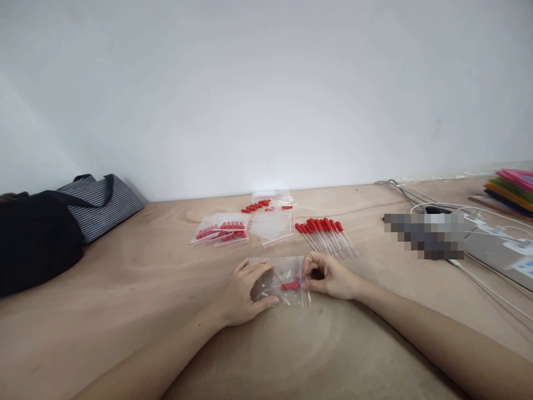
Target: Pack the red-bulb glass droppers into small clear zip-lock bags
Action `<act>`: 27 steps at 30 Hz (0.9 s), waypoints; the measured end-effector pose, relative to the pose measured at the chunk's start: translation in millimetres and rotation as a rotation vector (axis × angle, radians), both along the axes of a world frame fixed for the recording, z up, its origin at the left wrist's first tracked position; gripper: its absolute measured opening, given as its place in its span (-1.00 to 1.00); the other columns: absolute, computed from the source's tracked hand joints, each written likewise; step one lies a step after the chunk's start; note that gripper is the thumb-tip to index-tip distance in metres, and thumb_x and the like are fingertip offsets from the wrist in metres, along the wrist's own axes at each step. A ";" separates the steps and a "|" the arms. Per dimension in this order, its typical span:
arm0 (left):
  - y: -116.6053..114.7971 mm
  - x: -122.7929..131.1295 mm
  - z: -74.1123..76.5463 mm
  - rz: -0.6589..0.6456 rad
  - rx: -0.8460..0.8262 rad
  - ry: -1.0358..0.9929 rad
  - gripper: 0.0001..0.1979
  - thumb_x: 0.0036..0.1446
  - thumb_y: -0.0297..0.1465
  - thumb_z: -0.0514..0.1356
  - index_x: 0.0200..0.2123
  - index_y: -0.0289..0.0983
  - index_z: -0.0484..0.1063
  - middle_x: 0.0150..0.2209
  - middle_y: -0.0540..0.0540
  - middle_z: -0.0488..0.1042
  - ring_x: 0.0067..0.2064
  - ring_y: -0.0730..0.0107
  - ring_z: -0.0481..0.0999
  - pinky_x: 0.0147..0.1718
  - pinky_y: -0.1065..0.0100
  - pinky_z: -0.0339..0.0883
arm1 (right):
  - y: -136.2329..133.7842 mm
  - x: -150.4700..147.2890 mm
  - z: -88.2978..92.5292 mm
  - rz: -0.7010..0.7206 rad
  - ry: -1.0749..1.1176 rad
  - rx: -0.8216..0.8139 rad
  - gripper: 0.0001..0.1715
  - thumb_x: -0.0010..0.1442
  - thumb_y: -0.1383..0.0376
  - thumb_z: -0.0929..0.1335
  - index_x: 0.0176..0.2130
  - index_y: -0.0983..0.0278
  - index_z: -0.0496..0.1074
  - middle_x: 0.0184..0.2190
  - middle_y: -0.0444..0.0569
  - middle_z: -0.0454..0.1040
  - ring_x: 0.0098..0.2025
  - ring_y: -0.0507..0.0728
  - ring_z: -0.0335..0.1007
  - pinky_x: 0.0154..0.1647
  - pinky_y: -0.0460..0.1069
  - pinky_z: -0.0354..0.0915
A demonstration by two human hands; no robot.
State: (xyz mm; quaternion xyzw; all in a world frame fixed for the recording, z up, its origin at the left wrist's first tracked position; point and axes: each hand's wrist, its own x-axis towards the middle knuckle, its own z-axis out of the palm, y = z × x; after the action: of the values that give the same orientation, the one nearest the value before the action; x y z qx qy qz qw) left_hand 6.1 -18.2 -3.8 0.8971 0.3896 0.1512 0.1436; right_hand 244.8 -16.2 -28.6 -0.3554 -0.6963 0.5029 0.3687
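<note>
Shown inside clear zip-lock bag (287, 269), near centre: red-bulbed dropper (290, 285), long axis roughly left to right, just left of and nearer to right hand (327, 276), at bag mouth, fingertip closure impossible to tell; at left end, left hand (240, 293), fingers spread.

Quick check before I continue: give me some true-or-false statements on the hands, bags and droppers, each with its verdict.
1. The left hand touches the clear bag. True.
2. The left hand is at that bag's red-lined edge. False: the right hand is there.
3. The filled bags lie left of the fanned droppers. True.
4. The fanned droppers' red bulbs point toward the person. False: they point toward the wall.
5. A striped bag lies toward the table's left side. True.
</note>
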 end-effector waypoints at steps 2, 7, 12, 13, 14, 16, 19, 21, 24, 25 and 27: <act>0.4 -0.3 0.3 0.004 -0.001 0.000 -0.43 -0.02 -0.16 0.18 0.04 -0.25 0.17 0.05 -0.19 0.29 0.10 0.10 0.21 0.11 0.00 -0.11 | -0.3 -0.2 0.5 -0.023 -0.006 -0.017 -0.63 -0.15 0.17 0.43 -0.45 0.28 0.20 -0.51 -0.15 0.38 -0.46 -0.01 0.31 -0.42 -0.08 0.23; 0.7 -0.5 0.5 -0.007 -0.001 -0.001 -0.44 -0.02 -0.19 0.19 0.04 -0.25 0.19 0.04 -0.18 0.31 0.10 0.11 0.21 0.10 0.02 -0.09 | -3.0 -3.9 1.1 -0.065 -0.023 -0.042 -0.59 -0.20 0.18 0.46 -0.47 0.28 0.19 -0.56 -0.19 0.34 -0.51 -0.03 0.25 -0.49 -0.10 0.18; -0.4 0.7 2.0 -0.004 -0.013 -0.001 -0.44 -0.03 -0.18 0.20 0.03 -0.25 0.19 0.03 -0.18 0.32 0.09 0.10 0.22 0.09 0.01 -0.08 | -7.7 -11.8 2.5 -0.105 -0.054 0.002 -0.61 -0.17 0.18 0.44 -0.47 0.26 0.17 -0.54 -0.19 0.34 -0.54 -0.04 0.20 -0.51 -0.12 0.13; -0.7 0.8 2.2 -0.004 -0.013 0.000 -0.44 -0.03 -0.17 0.19 0.03 -0.25 0.19 0.03 -0.17 0.32 0.09 0.10 0.22 0.10 0.01 -0.08 | -7.9 -13.3 2.2 -0.113 -0.047 0.006 -0.63 -0.13 0.18 0.42 -0.48 0.26 0.15 -0.55 -0.19 0.34 -0.55 -0.05 0.19 -0.52 -0.12 0.13; -0.9 0.9 2.4 -0.004 -0.010 -0.001 -0.44 -0.02 -0.16 0.18 0.03 -0.25 0.19 0.02 -0.17 0.32 0.09 0.10 0.22 0.10 0.02 -0.08 | -7.9 -14.6 1.6 -0.115 -0.038 0.008 -0.66 -0.09 0.19 0.40 -0.48 0.25 0.15 -0.55 -0.18 0.34 -0.55 -0.05 0.19 -0.51 -0.11 0.13; -1.0 1.0 2.2 -0.006 -0.002 -0.005 -0.45 -0.01 -0.15 0.17 0.03 -0.24 0.19 0.02 -0.16 0.33 0.08 0.11 0.22 0.10 0.02 -0.09 | -7.2 -15.7 0.2 -0.113 -0.034 0.019 -0.70 -0.05 0.23 0.38 -0.47 0.25 0.13 -0.54 -0.18 0.36 -0.53 -0.04 0.20 -0.49 -0.11 0.14; -0.7 1.3 1.7 -0.001 -0.003 -0.007 -0.45 -0.02 -0.16 0.18 0.03 -0.23 0.20 0.01 -0.16 0.33 0.08 0.09 0.22 0.10 0.02 -0.08 | -5.8 -15.1 -1.0 -0.103 -0.049 0.046 -0.70 -0.07 0.29 0.38 -0.46 0.24 0.12 -0.51 -0.16 0.38 -0.51 -0.03 0.22 -0.46 -0.10 0.16; -0.4 1.8 1.7 0.000 -0.011 -0.004 -0.45 -0.03 -0.17 0.19 0.03 -0.23 0.20 0.01 -0.15 0.34 0.09 0.08 0.22 0.09 0.00 -0.07 | -5.4 -14.6 -0.8 -0.081 -0.040 0.045 -0.70 -0.07 0.30 0.38 -0.46 0.24 0.12 -0.49 -0.15 0.39 -0.49 -0.02 0.24 -0.45 -0.09 0.17; -0.3 2.4 2.3 -0.005 -0.012 -0.012 -0.45 -0.03 -0.16 0.19 0.02 -0.22 0.20 0.01 -0.15 0.34 0.09 0.08 0.22 0.09 -0.01 -0.07 | -5.3 -15.5 -0.1 -0.046 -0.006 0.027 -0.74 -0.04 0.30 0.36 -0.46 0.24 0.12 -0.48 -0.13 0.40 -0.46 0.00 0.28 -0.42 -0.08 0.20; -0.4 2.5 2.5 -0.005 -0.012 -0.016 -0.45 -0.03 -0.16 0.19 0.02 -0.23 0.20 0.01 -0.15 0.34 0.09 0.09 0.22 0.09 -0.01 -0.08 | -5.1 -16.3 -0.2 -0.049 -0.003 0.019 -0.76 -0.02 0.30 0.34 -0.46 0.24 0.13 -0.49 -0.13 0.40 -0.46 0.00 0.30 -0.42 -0.08 0.20; -0.6 2.6 3.0 -0.001 -0.014 -0.019 -0.45 -0.03 -0.18 0.19 0.02 -0.25 0.20 0.01 -0.17 0.33 0.08 0.09 0.22 0.10 0.00 -0.08 | -4.4 -18.2 -1.3 -0.098 -0.014 0.008 -0.77 -0.02 0.30 0.34 -0.47 0.25 0.14 -0.52 -0.15 0.39 -0.48 0.00 0.29 -0.44 -0.08 0.19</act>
State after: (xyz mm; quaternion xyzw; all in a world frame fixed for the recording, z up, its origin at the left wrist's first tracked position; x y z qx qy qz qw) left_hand 8.8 -18.8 -0.7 0.8949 0.3886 0.1569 0.1534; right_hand 226.7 -20.6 -29.9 -0.3912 -0.6827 0.4790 0.3892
